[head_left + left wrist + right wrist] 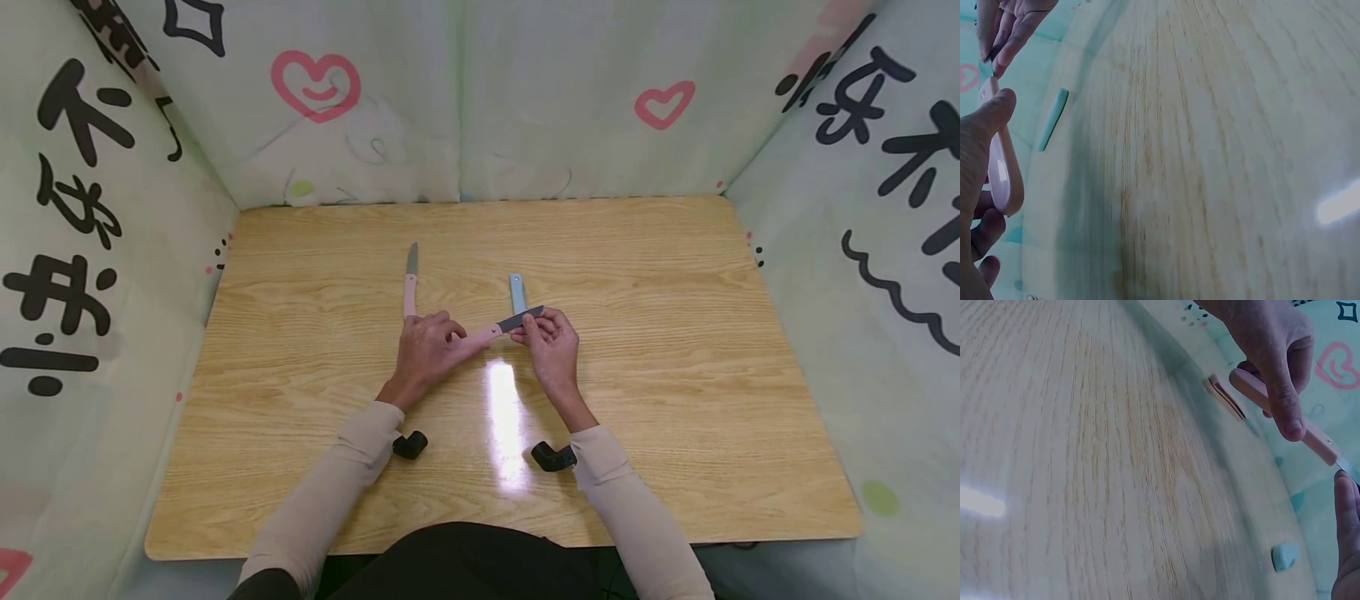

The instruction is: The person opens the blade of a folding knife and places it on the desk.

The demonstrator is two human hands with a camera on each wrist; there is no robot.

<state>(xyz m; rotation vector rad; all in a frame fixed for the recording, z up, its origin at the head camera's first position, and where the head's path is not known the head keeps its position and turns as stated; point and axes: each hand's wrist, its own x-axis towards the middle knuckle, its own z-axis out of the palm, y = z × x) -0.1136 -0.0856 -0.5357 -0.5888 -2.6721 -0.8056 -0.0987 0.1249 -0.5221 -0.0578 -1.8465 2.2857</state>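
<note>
My left hand [427,350] grips the pink handle of a knife [483,335], thumb along its side in the left wrist view. With thumb and fingers, my right hand [553,354] pinches the dark blade close to its tip. The knife is held slantwise above the table, blade toward the right. Behind the left hand lies a second pink-handled knife [410,292], its blade out and pointing to the far edge. A light blue handle [517,290] lies just beyond the right hand; no blade shows on it, and its near end is hidden in the head view.
The wooden table [675,375] has white printed curtains [525,100] at its back and both sides. Black curved pieces [410,445] stick out by both wrists. A bright light reflection [506,425] lies on the tabletop between the forearms.
</note>
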